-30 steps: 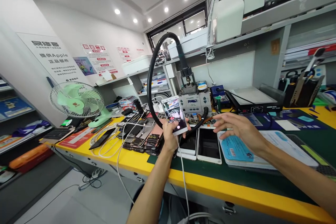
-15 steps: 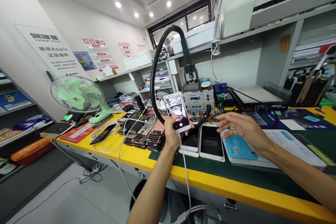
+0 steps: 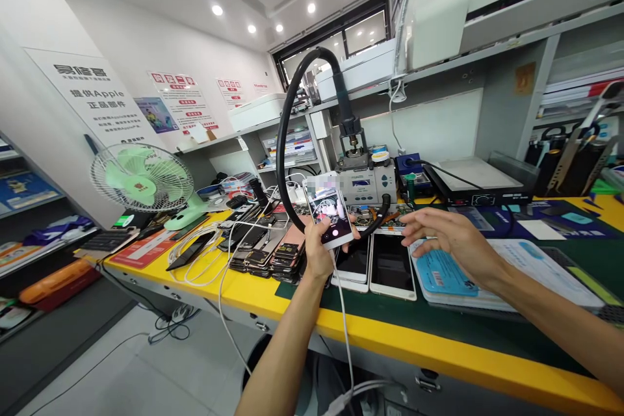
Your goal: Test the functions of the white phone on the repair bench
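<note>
A white smartphone is held up in my left hand, thumb across its front and fingertips showing at its right edge. Its screen shows a live camera picture with a round shutter button below. From its lower end a white cable hangs down past the bench edge. My right hand hovers to the right with fingers stretched and holds nothing. Under and beside that hand lies a blue-and-white packet. Between the hands, two white-framed devices with dark screens, one being a tablet, lie on the green mat.
Stacked phone parts and loose white cables lie on the yellow bench left of the phone. Behind stands a hot-air station with a looping black hose. A green fan stands far left, a black heating plate at right.
The view has shifted very slightly. Both hands and the phone keep almost the same positions, and part of the phone's screen picture now looks blurred into blocks.
</note>
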Motion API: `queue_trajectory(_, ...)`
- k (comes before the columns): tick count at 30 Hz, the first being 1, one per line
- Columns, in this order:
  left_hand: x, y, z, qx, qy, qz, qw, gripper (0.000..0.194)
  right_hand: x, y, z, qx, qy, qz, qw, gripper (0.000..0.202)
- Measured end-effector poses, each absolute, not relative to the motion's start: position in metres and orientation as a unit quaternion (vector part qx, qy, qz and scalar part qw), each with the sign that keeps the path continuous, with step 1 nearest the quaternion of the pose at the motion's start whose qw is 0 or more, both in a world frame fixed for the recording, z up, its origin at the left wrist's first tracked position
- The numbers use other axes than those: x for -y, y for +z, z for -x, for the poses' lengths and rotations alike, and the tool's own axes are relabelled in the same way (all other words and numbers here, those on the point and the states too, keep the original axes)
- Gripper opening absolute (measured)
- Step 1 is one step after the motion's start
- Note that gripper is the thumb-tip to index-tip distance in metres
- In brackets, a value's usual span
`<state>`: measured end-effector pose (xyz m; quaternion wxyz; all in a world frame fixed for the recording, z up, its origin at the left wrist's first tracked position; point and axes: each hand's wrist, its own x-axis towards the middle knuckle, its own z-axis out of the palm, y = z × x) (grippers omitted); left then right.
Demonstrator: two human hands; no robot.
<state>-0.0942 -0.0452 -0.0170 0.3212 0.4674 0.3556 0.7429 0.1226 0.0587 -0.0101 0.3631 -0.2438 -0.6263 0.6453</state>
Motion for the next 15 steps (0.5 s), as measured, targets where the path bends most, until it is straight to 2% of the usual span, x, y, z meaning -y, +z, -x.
queue_trajectory(3,0.047,-0.015,0.093,-0.346,0.742,-0.471,0.330,0.040,-0.057,-0.010,-0.123,0.641,0.627,0.247,0.367,0.039)
queue_trajectory(5,0.048,-0.015,0.092,-0.341,0.737,-0.477,0.336,0.041,-0.054,-0.009,-0.122,0.671,0.571,0.266,0.391,0.039)
queue_trajectory(9,0.047,-0.018,0.090,-0.336,0.724,-0.476,0.368,0.044,-0.041,-0.006,-0.117,0.749,0.345,0.278,0.492,0.026)
queue_trajectory(12,0.045,-0.023,0.088,-0.328,0.724,-0.465,0.389,0.046,-0.029,0.004,-0.105,0.773,0.214,0.219,0.556,0.016)
queue_trajectory(15,0.043,-0.025,0.085,-0.333,0.750,-0.441,0.364,0.049,-0.021,0.018,-0.080,0.783,0.107,0.159,0.592,0.013)
